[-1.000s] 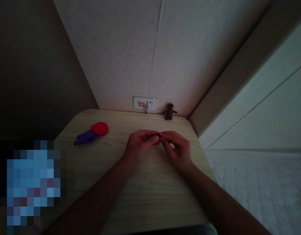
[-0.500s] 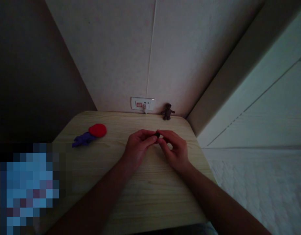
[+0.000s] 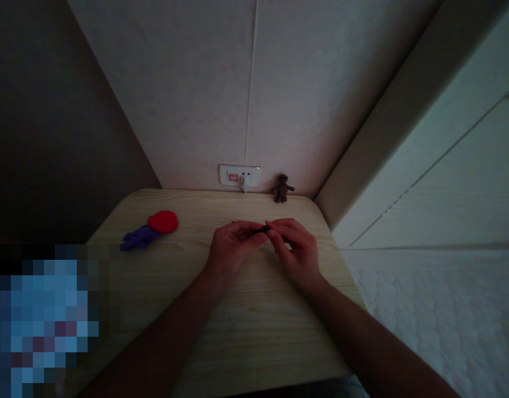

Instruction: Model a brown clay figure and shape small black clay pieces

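Both my hands meet over the middle of a light wooden table [image 3: 246, 331]. My left hand [image 3: 231, 249] and my right hand [image 3: 298, 251] are closed in a pinch on the two ends of a small dark piece [image 3: 262, 229], held between the fingertips just above the tabletop. The room is dim and I cannot make out what the piece is. To the left on the table lie a flat red disc [image 3: 163, 221] and, touching it, a purple shape [image 3: 137, 238].
A small brown figure [image 3: 282, 188] stands at the table's back edge against the wall, beside a white wall socket [image 3: 239, 176] with a plug in it. A white quilted surface [image 3: 440, 309] lies to the right of the table. A blurred blue patch fills the lower left.
The hands have stayed together at the same spot, the fingers shifting slightly on the dark piece. The camera has tilted a little.
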`<control>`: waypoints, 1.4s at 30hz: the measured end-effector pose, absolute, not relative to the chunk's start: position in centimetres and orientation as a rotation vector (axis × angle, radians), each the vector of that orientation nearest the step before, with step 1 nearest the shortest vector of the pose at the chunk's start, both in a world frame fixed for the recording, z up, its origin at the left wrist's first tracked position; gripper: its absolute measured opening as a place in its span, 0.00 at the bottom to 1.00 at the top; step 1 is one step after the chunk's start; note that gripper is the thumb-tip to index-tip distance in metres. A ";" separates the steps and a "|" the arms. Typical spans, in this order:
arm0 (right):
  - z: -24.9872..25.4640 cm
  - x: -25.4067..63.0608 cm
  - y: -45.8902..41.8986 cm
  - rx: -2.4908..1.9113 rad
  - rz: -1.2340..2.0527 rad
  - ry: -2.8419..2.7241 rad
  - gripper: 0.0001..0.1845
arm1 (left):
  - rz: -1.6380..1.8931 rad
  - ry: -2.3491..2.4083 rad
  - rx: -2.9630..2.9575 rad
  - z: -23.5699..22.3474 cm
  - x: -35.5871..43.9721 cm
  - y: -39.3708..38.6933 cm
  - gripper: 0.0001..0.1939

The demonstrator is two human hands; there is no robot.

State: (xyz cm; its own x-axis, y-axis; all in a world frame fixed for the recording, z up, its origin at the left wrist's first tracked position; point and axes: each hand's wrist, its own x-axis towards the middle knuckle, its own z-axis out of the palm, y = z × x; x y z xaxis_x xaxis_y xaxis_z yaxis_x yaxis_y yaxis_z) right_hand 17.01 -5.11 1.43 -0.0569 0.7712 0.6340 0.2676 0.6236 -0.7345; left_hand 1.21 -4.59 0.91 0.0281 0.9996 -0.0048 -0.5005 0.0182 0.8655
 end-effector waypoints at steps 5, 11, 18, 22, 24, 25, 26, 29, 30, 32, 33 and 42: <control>1.5 17.0 -5.2 -0.845 0.539 -1.639 0.09 | 1.408 0.810 0.800 0.9 1.2 -4.7 0.16; 0.9 16.8 -5.0 -0.887 0.744 -1.491 0.11 | 1.403 0.782 0.780 1.1 1.2 -4.6 0.16; 1.1 16.8 -5.2 -0.895 0.644 -1.600 0.09 | 1.412 0.769 0.691 1.4 1.3 -4.6 0.18; 1.2 16.9 -5.4 -0.868 0.622 -1.602 0.12 | 1.406 0.714 0.659 1.8 1.3 -4.7 0.18; 1.0 16.9 -5.3 -0.870 0.678 -1.532 0.14 | 1.388 0.660 0.635 2.0 1.2 -4.7 0.17; 1.0 16.9 -5.3 -0.869 0.707 -1.501 0.15 | 1.373 0.640 0.627 2.0 1.2 -4.7 0.17; 0.9 16.9 -5.2 -0.867 0.735 -1.474 0.15 | 1.357 0.629 0.627 2.1 1.2 -4.6 0.17; 0.9 17.0 -4.9 -0.855 0.830 -1.416 0.12 | 1.326 0.621 0.633 1.9 1.1 -4.5 0.18; 0.9 16.9 -4.9 -0.848 0.866 -1.399 0.12 | 1.319 0.620 0.637 1.8 1.1 -4.5 0.18; 0.8 16.9 -4.8 -0.833 0.926 -1.367 0.11 | 1.310 0.612 0.652 1.6 1.2 -4.5 0.18; 0.8 16.8 -4.7 -0.828 0.951 -1.354 0.11 | 1.306 0.610 0.664 1.6 1.2 -4.4 0.17; 0.8 16.8 -4.4 -0.813 0.950 -1.375 0.10 | 1.316 0.664 0.693 1.6 1.0 -4.5 0.20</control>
